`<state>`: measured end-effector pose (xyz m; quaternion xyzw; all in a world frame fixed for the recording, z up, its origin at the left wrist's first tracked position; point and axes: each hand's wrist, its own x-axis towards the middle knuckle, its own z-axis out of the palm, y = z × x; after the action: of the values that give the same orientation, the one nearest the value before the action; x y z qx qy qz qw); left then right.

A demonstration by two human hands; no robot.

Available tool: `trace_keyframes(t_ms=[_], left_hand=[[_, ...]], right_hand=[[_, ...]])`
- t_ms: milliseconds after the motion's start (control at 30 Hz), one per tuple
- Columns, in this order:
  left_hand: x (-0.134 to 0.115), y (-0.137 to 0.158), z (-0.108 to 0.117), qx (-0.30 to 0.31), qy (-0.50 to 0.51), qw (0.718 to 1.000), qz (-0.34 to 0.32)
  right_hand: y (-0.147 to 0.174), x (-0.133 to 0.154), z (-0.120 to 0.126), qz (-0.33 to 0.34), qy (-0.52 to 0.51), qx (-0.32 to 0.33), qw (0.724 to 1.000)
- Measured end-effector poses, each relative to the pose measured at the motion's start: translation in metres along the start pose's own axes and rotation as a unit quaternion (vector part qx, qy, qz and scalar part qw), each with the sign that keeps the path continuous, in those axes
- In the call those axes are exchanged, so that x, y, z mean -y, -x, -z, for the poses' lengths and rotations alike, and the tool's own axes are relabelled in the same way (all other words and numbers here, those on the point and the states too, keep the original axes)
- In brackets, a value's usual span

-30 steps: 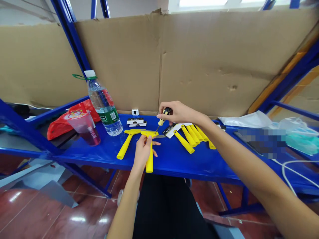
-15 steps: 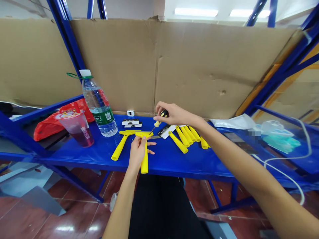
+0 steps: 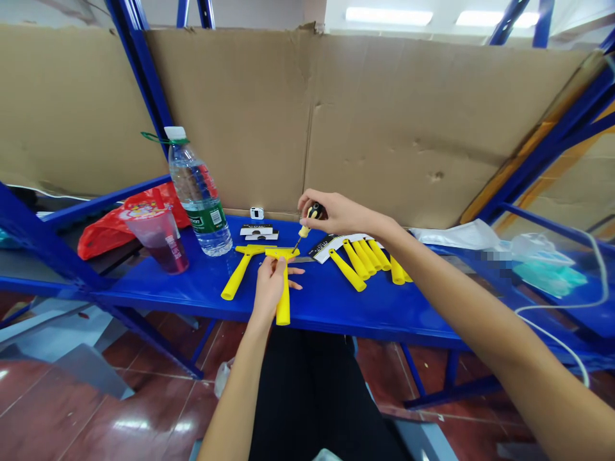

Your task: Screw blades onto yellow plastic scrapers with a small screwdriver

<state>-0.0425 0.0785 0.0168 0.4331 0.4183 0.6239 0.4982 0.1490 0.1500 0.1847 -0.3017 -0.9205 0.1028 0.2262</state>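
My left hand [image 3: 272, 280] is closed around the upper part of a yellow T-shaped scraper [image 3: 283, 308], its handle pointing toward me. From above, my right hand [image 3: 327, 210] grips the black and cream handle of a screwdriver [image 3: 307, 224]. The screwdriver's tip meets the scraper's head, near its right end. A second yellow scraper [image 3: 235, 279] lies on the blue table just left of my left hand. Right of my hands are several loose yellow handles [image 3: 348, 271], some resting on black and white blade packs [image 3: 323, 248].
On the left stand a water bottle [image 3: 204, 214] and a cup of red drink [image 3: 161, 240], with a red plastic bag [image 3: 103, 234] behind. Small cards [image 3: 259, 232] and a white device [image 3: 257, 213] lie near the cardboard wall [image 3: 230, 115]. A white cable [image 3: 552, 307] crosses the right side.
The whole view has shifted slightly, with things sitting a little further right and higher. Both hands keep their hold, and the screwdriver stays at the scraper's head.
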Motion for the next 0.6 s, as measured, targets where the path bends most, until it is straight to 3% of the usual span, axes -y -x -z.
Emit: trace_keyframes(t_ms=[167, 267, 400, 500, 600], left_hand=[[-0.0018, 0.0010, 0.0002, 0.001, 0.003, 1.000, 0.006], [-0.0010, 0.0011, 0.0010, -0.002, 0.005, 1.000, 0.002], [-0.0011, 0.0013, 0.0010, -0.006, 0.006, 1.000, 0.008], [-0.0023, 0.0018, 0.0004, -0.015, 0.010, 1.000, 0.014], [-0.0023, 0.0020, 0.0003, -0.017, 0.017, 1.000, 0.017]], right_hand=[[-0.0041, 0.0001, -0.0011, 0.005, 0.004, 0.009, 1.000], [-0.0074, -0.0024, -0.0030, -0.027, 0.044, -0.022, 0.998], [-0.0097, -0.0069, -0.0039, -0.003, 0.021, -0.003, 1.000], [-0.0096, -0.0088, -0.0029, -0.032, 0.046, -0.028, 0.998], [-0.0085, -0.0081, -0.0009, -0.007, 0.005, 0.002, 1.000]])
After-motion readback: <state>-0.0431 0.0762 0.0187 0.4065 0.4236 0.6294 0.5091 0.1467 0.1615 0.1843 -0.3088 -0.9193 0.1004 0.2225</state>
